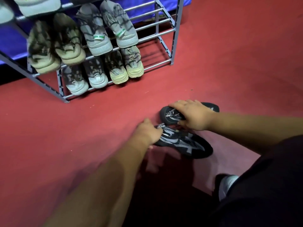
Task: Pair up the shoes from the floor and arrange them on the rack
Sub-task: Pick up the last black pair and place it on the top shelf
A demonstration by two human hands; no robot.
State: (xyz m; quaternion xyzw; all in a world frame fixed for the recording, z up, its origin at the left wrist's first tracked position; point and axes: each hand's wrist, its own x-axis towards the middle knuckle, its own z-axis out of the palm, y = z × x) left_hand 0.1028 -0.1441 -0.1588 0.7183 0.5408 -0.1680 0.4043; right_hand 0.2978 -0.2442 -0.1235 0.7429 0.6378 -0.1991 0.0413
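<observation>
A: What is lying under everything?

B: A red carpeted floor point(82, 128) is spreading across the whole view, and a blue padded wall point(9, 40) is running behind the grey metal tube shoe rack point(165, 51) at the top left.

A: And what is sitting on that rack?

B: A pair of brown and cream sneakers point(55, 46) and a pair of grey knit sneakers with green tabs point(106, 28) are resting on the middle tier. Below them, a pair of grey and white sneakers point(85, 77) and a pair of grey sneakers with pale yellow soles point(126, 66) are standing side by side. The right part of each tier is showing bare bars. A black-clothed leg point(270, 185) is filling the lower right corner, with a white shoe toe point(227, 184) poking out beside it.

A: Where are the shoes being paired?

B: On the floor, in front of the rack and well apart from it. The two are black mesh sneakers with grey stripes. The left hand point(147, 133) is curling its fingers around the heel end of the nearer black sneaker point(185, 143), which looks raised off the carpet. The right hand point(193, 115) is closing over the top of the farther black sneaker point(172, 115), thumb below and fingers spread above. The two shoes are lying just beside each other.
</observation>
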